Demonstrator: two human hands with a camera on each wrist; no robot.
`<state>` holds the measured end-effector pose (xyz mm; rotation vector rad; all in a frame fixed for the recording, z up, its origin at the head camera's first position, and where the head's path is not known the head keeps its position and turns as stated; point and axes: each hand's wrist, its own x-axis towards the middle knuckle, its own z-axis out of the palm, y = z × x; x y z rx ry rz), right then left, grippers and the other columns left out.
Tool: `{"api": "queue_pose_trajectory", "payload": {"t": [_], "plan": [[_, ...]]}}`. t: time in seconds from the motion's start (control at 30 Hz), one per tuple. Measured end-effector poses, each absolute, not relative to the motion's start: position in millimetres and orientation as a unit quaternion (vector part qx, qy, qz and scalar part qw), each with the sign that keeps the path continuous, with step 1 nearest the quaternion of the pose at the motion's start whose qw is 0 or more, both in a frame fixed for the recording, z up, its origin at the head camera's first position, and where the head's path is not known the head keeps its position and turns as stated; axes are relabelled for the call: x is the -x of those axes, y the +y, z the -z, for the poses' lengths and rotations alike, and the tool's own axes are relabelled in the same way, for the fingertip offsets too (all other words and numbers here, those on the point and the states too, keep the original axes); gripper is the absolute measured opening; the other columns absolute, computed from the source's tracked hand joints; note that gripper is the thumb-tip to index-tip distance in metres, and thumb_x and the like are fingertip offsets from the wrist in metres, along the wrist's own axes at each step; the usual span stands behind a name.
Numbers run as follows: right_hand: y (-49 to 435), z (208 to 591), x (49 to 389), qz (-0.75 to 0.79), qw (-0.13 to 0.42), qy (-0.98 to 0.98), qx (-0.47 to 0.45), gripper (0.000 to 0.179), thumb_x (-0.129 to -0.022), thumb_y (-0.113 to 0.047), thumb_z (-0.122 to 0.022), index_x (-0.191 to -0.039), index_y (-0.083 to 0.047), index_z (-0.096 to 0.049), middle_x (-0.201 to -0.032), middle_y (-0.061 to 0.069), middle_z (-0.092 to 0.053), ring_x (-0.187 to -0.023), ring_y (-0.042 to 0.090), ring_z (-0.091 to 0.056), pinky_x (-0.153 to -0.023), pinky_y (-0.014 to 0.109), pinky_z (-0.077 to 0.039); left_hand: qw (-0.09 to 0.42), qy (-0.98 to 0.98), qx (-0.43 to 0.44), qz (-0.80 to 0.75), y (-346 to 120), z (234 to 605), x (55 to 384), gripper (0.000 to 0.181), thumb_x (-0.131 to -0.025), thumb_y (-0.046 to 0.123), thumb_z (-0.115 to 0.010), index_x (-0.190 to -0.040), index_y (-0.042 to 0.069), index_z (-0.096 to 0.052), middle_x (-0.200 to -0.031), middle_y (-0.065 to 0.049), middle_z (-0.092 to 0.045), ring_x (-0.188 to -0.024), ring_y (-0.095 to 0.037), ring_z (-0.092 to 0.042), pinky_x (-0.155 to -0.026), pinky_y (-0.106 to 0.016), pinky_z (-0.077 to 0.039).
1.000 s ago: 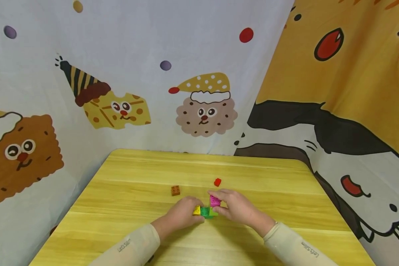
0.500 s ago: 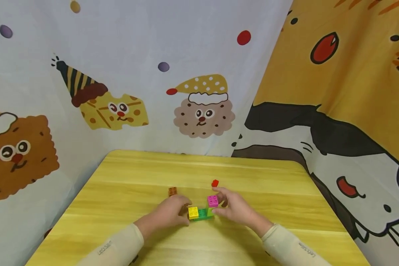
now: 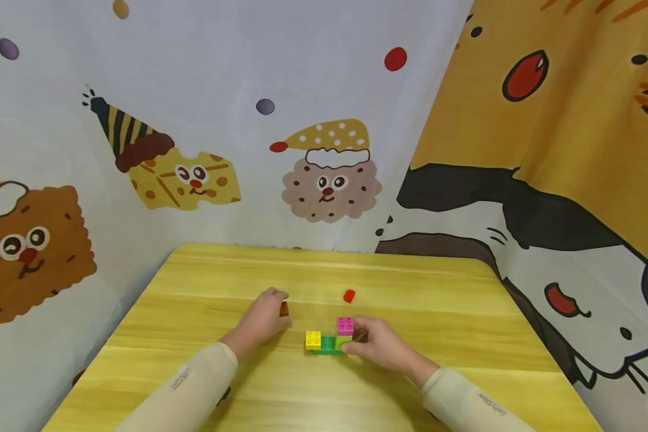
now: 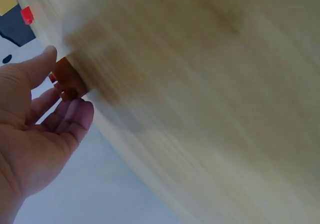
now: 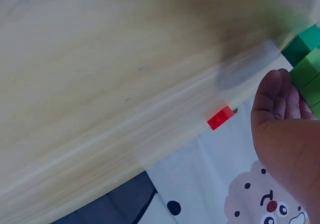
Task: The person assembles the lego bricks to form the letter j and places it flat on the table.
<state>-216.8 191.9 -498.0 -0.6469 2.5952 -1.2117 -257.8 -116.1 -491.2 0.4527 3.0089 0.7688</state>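
In the head view my left hand (image 3: 261, 315) has its thumb and fingers curved round a brown toy brick (image 3: 284, 309) on the table. The left wrist view shows this brown brick (image 4: 71, 78) between thumb and fingertips, studs towards the palm. My right hand (image 3: 380, 343) grips the right end of a small brick build, thumb in front and fingers behind. That build has a green base (image 3: 328, 344), a yellow brick (image 3: 313, 339) at its left, and a pink brick (image 3: 345, 325) over a light green brick (image 3: 342, 342). In the right wrist view, fingers lie against the light green bricks (image 5: 309, 79).
A small red brick (image 3: 348, 296) lies on the wooden table (image 3: 221, 270) beyond the build, towards the far edge. Behind the table hangs a cloth (image 3: 205, 72) printed with cartoon figures.
My left hand has let go of the yellow end of the build and moved left and away to the brown brick. My right hand has stayed at the pink and light green end.
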Motion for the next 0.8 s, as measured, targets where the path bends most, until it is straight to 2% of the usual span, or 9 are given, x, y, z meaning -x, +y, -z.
{"api": "queue_pose_trajectory", "payload": {"t": [0.1, 0.17, 0.2, 0.3, 0.4, 0.5, 0.63, 0.8], "plan": [[190, 499, 217, 0.41, 0.104, 0.879, 0.219, 0.025, -0.095, -0.029, -0.082, -0.117, -0.02, -0.074, -0.102, -0.003, -0.076, -0.089, 0.011, -0.067, -0.077, 0.022, -0.058, 0.009, 0.961, -0.139, -0.239, -115, 494, 264, 0.033, -0.094, 0.016, -0.082, -0.12, -0.001, -0.071, -0.112, -0.015, -0.07, -0.095, -0.024, -0.064, -0.081, -0.041, -0.058], [190, 499, 217, 0.41, 0.102, 0.879, 0.219, 0.024, -0.096, -0.029, -0.082, -0.117, -0.021, -0.074, -0.102, -0.003, -0.076, -0.088, 0.012, -0.066, -0.076, 0.022, -0.058, 0.01, 0.96, -0.143, -0.24, -116, 497, 268, 0.017, -0.095, 0.013, -0.081, -0.105, 0.003, -0.072, -0.094, -0.007, -0.068, -0.082, -0.019, -0.059, -0.073, -0.036, -0.054], [190, 499, 216, 0.41, 0.101, 0.88, 0.219, 0.024, -0.096, -0.029, -0.082, -0.117, -0.021, -0.075, -0.102, -0.003, -0.076, -0.087, 0.012, -0.066, -0.076, 0.022, -0.057, 0.009, 0.958, -0.145, -0.246, -116, 498, 269, 0.015, -0.095, 0.012, -0.081, -0.103, 0.004, -0.072, -0.091, -0.005, -0.067, -0.08, -0.017, -0.058, -0.072, -0.035, -0.053], [191, 499, 216, 0.409, 0.1, 0.881, 0.217, 0.022, -0.096, -0.029, -0.082, -0.116, -0.022, -0.076, -0.101, -0.003, -0.076, -0.087, 0.013, -0.065, -0.074, 0.023, -0.056, 0.01, 0.941, -0.15, -0.302, -111, 493, 268, 0.018, -0.096, 0.014, -0.081, -0.111, 0.004, -0.075, -0.098, -0.003, -0.072, -0.086, -0.016, -0.063, -0.077, -0.036, -0.058], [193, 498, 216, 0.408, 0.097, 0.88, 0.222, 0.021, -0.096, -0.03, -0.081, -0.115, -0.024, -0.076, -0.099, -0.003, -0.076, -0.084, 0.012, -0.065, -0.072, 0.023, -0.057, 0.009, 0.917, -0.169, -0.362, -95, 471, 259, 0.036, -0.098, 0.019, -0.08, -0.129, 0.003, -0.073, -0.116, -0.007, -0.076, -0.104, -0.019, -0.07, -0.092, -0.041, -0.063], [194, 498, 217, 0.408, 0.089, 0.878, 0.235, 0.021, -0.097, -0.031, -0.081, -0.116, -0.024, -0.076, -0.097, -0.005, -0.076, -0.083, 0.01, -0.065, -0.071, 0.024, -0.057, 0.01, 0.893, -0.217, -0.395, -70, 442, 244, 0.039, -0.098, 0.024, -0.08, -0.132, 0.006, -0.072, -0.12, -0.005, -0.075, -0.11, -0.02, -0.07, -0.096, -0.04, -0.063], [194, 499, 218, 0.395, 0.071, 0.88, 0.254, 0.024, -0.097, -0.032, -0.08, -0.12, -0.024, -0.076, -0.095, -0.006, -0.075, -0.081, 0.007, -0.065, -0.071, 0.023, -0.058, 0.018, 0.884, -0.282, -0.372, -45, 423, 228, 0.041, -0.097, 0.029, -0.081, -0.132, 0.01, -0.073, -0.116, 0.0, -0.073, -0.102, -0.016, -0.068, -0.091, -0.03, -0.062], [193, 500, 218, 0.386, 0.069, 0.881, 0.263, 0.023, -0.099, -0.033, -0.079, -0.116, -0.019, -0.075, -0.094, -0.004, -0.074, -0.081, 0.008, -0.065, -0.069, 0.022, -0.057, 0.012, 0.9, -0.323, -0.293, -32, 428, 220, 0.043, -0.097, 0.032, -0.081, -0.133, 0.011, -0.073, -0.119, 0.001, -0.073, -0.101, -0.013, -0.069, -0.085, -0.02, -0.059]]}}
